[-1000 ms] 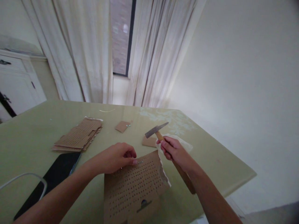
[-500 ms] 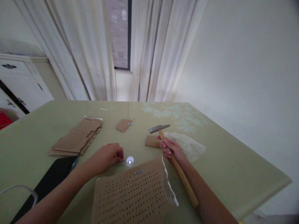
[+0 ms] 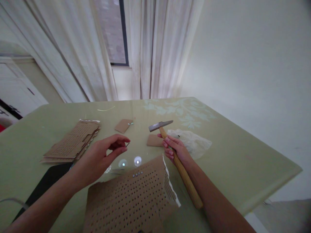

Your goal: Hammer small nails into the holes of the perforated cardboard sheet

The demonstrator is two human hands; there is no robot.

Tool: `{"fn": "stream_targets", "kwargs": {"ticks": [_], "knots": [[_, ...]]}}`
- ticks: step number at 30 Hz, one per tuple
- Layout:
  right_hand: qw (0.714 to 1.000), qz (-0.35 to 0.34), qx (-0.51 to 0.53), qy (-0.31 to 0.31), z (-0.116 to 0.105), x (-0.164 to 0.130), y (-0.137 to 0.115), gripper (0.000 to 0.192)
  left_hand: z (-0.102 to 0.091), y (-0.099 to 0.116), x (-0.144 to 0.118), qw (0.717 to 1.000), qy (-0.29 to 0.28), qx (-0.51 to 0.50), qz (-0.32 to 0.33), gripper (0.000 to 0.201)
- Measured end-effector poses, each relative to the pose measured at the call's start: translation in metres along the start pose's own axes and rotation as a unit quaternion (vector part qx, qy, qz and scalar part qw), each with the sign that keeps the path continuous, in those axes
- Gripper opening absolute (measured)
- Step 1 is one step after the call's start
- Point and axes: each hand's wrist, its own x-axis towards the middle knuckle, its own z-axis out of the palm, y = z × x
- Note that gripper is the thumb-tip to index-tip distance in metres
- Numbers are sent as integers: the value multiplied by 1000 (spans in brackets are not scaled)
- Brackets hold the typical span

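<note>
Nearest, at 6 o'clock: one perforated cardboard sheet (image 3: pixel 131 200), brown, rows of small holes, torn white edge on its right side. Three or four small nail heads (image 3: pixel 137 174) sit in a short row near its far edge; exact count too small to confirm.

Left hand (image 3: pixel 102 158), at 9 o'clock of the sheet's far edge, raised above the counter (image 3: pixel 230 161). Thumb and forefinger pressed together, pinching one thin dark nail (image 3: pixel 127 144); remaining fingers loosely curled.

Right hand (image 3: pixel 175 149), at 1 o'clock from the sheet, fingers wrapped closed around the wooden handle of one hammer (image 3: pixel 176 158). Grip is high, close under the metal head; head points toward 10 o'clock, handle butt runs back toward 5 o'clock along the forearm.

Two bright light spots (image 3: pixel 137 160) reflected on the glossy green top, between the hands.

At 8 o'clock: one dark phone (image 3: pixel 46 183) lying flat, one pale cable at the frame edge.

Farther out: one small cardboard scrap (image 3: pixel 154 140) just beside the hammer hand; a second scrap (image 3: pixel 123 125) at 12 o'clock. One crumpled white sheet (image 3: pixel 191 142) at 2 o'clock. One stack of perforated cardboard pieces (image 3: pixel 73 142) at 10 o'clock; number in stack unclear.

Beyond: white curtains (image 3: pixel 150 48), one window strip.
</note>
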Motion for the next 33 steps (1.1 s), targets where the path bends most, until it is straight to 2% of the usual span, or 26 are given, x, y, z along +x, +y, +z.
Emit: {"fn": "stream_targets", "kwargs": {"ticks": [3,6,10,17,24,33], "knots": [[1000,3,-3,-1,2,0,1,44,6,31,-13,998,-15,-57,-1,25],[1000,2,-5,0,2,1,2,44,19,45,-20,997,-58,-47,5,20],[1000,0,-8,2,3,0,2,41,27,45,-19,996,-73,-42,9,19],[1000,-1,-14,3,3,-1,0,43,26,48,-20,996,-81,-37,22,19],[1000,-1,-14,-1,4,-1,1,38,29,48,-20,996,-73,-36,27,18],[1000,6,-22,-1,5,-2,1,41,31,50,-22,996,-66,-38,38,14]]}}
